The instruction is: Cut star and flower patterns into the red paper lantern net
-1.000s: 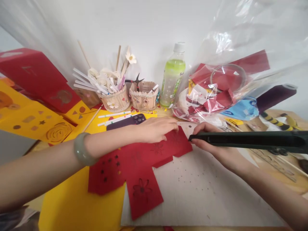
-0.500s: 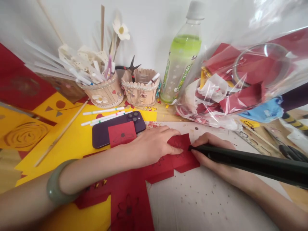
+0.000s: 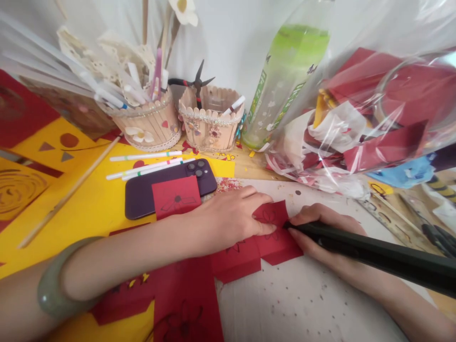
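Observation:
My left hand (image 3: pixel 237 221) lies flat on red cut-out paper (image 3: pixel 272 237), fingers stretched out and thumb apart, pressing it to the grey board. Black flower outlines are drawn on several of the paper's panels, and its edges have folded flaps. A long black pen-like tool (image 3: pixel 349 244) rests in my right hand (image 3: pixel 331 228), gripped between thumb and fingers. Its tip is at the right edge of the end panel; whether it touches the paper, I cannot tell. My left forearm, with a green bangle (image 3: pixel 53 280), covers the middle of the red paper.
A purple phone (image 3: pixel 142 194) lies partly under a red panel, with several white pens (image 3: pixel 146 156) beside it. Behind stand two stick-sided baskets (image 3: pixel 210 128), a green-topped drink bottle (image 3: pixel 281 90) and a clear bag of paper scraps (image 3: pixel 342 137). Scissors (image 3: pixel 436 237) lie at right.
The camera view has moved closer and shifted slightly. Both hands keep nearly the same hold on the red paper and the black tool.

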### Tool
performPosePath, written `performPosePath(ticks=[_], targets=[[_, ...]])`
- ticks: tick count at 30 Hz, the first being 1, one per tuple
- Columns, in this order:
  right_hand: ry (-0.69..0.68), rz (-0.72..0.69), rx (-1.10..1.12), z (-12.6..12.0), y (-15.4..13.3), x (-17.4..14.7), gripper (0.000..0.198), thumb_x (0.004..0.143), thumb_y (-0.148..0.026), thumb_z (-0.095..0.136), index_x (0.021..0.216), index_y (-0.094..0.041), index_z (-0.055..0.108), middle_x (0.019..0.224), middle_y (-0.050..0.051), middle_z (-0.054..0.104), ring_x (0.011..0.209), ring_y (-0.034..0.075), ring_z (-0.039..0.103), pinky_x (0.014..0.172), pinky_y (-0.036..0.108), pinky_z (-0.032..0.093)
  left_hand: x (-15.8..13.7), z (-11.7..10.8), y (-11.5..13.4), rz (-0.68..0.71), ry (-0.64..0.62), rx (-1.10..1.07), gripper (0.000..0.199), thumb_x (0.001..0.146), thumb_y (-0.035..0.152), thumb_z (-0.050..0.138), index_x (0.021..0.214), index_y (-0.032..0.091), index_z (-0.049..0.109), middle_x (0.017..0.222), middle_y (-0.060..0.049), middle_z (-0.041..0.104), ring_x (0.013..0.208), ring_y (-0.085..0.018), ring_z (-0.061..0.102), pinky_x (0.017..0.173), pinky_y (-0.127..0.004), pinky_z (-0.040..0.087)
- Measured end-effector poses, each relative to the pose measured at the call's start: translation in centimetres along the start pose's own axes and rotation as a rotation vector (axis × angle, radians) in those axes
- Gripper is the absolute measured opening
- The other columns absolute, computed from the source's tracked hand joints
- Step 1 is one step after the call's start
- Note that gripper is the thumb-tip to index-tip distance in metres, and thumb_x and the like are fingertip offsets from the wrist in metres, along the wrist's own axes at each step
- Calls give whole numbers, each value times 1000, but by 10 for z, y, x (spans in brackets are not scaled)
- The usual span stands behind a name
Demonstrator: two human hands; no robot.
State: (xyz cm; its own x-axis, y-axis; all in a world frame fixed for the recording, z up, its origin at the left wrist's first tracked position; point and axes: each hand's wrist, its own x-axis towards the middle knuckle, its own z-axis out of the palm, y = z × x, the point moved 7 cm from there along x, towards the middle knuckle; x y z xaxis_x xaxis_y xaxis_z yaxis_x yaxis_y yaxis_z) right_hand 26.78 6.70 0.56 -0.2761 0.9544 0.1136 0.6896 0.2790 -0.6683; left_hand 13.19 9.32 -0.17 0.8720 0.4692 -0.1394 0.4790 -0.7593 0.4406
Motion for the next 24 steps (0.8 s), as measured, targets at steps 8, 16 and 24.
performPosePath(ticks=[8, 16, 24], targets=[[-7, -20, -13, 0, 0, -3, 6, 82, -24, 60, 81, -27, 55, 68, -3, 66, 58, 12, 61, 50, 21, 48, -1, 2, -2, 72, 65, 56, 31, 99, 37, 37, 124, 36, 56, 136, -4, 43, 119, -25, 43, 87, -34, 41], [19, -59, -21, 2, -3, -3, 11, 81, -19, 59, 78, -26, 51, 63, -6, 61, 51, 9, 55, 48, 19, 45, 0, 0, -12, -59, 159, -88, 38, 95, 48, 43, 123, 25, 53, 116, -1, 55, 98, -16, 54, 83, -25, 40], [58, -57, -11, 2, -8, -4, 14, 78, -15, 59, 76, -25, 50, 64, -6, 60, 52, 8, 54, 50, 20, 43, -2, 2, -14, -90, 150, -86, 43, 95, 51, 41, 128, 25, 46, 117, -1, 55, 102, -16, 53, 84, -25, 40]])
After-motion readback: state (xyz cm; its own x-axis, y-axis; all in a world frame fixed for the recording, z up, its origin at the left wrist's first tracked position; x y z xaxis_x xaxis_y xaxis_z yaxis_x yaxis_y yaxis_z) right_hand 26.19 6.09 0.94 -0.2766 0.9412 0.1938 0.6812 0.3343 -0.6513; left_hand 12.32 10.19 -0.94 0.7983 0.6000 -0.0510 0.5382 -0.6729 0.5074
